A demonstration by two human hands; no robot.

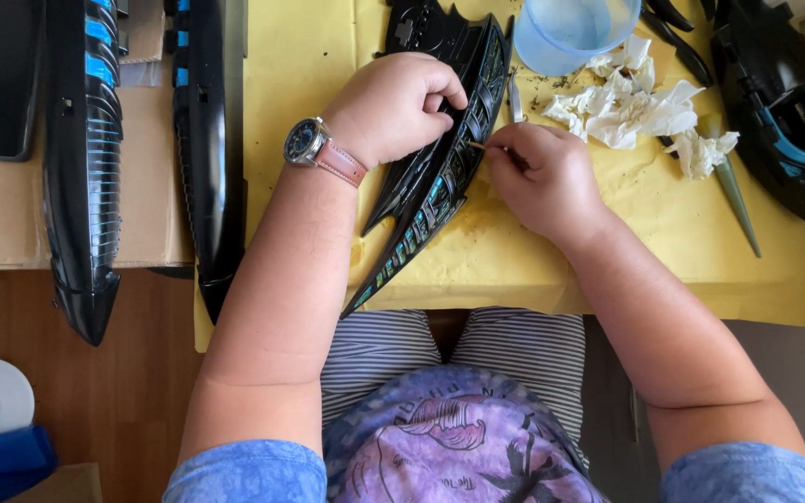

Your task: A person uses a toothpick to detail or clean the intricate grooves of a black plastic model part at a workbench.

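Hands at a black model wing

The left hand [393,104] clamps the black ribbed wing piece [440,168] on the yellow surface [607,251]; the right hand [542,177] pinches a thin stick [477,144] against it.

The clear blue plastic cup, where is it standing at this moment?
In the head view, the clear blue plastic cup stands at the top edge, on the yellow paper sheet, just above the crumpled white tissues and right of the black ribbed model part.
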